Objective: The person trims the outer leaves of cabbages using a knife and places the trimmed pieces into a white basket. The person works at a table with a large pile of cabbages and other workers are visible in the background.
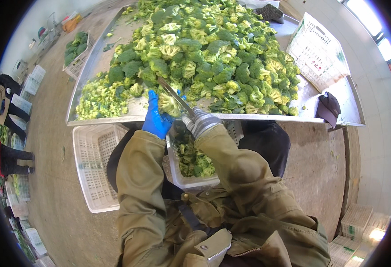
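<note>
My left hand (157, 117), in a blue rubber glove, holds a cut broccoli piece (169, 104) with its pale inner side showing. In a striped knit glove, my right hand (202, 121) grips a knife (177, 97). Its blade slants up and to the left, in front of the broccoli piece; whether it touches cannot be told. Both hands are at the front edge of a metal table (135, 117). Behind them rises a large heap of broccoli florets (212, 50). Small trimmings (100, 100) lie piled at the table's left corner.
Between my knees a white crate (195, 183) holds broccoli florets; an empty white crate (93, 173) stands to its left. A tilted crate (317, 53) and a dark cap (329, 108) rest on the table's right. People (11, 157) stand at far left near more crates.
</note>
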Motion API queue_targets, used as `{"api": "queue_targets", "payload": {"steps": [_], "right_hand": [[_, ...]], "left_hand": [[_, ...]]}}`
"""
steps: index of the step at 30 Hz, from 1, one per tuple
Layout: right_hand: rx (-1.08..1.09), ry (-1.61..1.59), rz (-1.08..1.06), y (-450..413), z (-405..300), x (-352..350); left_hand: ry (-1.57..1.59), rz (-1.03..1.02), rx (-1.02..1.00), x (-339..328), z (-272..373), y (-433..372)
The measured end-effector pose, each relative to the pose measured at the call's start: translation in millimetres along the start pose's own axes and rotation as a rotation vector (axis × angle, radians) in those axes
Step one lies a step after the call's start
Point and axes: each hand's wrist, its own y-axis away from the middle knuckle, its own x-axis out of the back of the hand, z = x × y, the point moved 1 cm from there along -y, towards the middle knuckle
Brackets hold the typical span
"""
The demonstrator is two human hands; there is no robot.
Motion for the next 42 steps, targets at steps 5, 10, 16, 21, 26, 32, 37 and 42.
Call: {"api": "queue_targets", "payload": {"steps": [5,10,16,21,26,32,37,42], "right_hand": [[-0.047,0.057,0.023,-0.2,14.2,-18.8],[-0.087,0.054,-0.029,-6.1,13.6,-22.2],[-0.102,0.092,-0.104,-8.3,7.8,-22.2],[-0.056,0.063,-0.045,-10.3,9.3,-26.8],[-0.075,0.057,-0.121,-17.6,8.3,-33.3],[-0.079,0.024,-0.150,-13.2,5.7,-28.6],[-0.024,-0.007,-0.067,12.2,10.2,-31.6],[-0.022,-0.006,-0.013,51.3,23.5,-42.0]], "left_hand": [[0.032,0.101,-0.010,-6.5,-4.8,4.1],[0.064,0.032,-0.023,-16.2,-9.0,10.2],[-0.001,0.017,-0.027,0.7,-11.6,2.1],[-0.088,0.060,-0.087,14.5,-11.6,-7.3],[-0.090,0.047,-0.124,19.4,-8.9,-9.0],[-0.058,0.068,-0.112,12.1,-10.1,-0.4],[-0.179,0.076,-0.189,1.9,-15.7,27.8],[-0.196,-0.074,-0.126,-0.5,-44.0,60.1]]}}
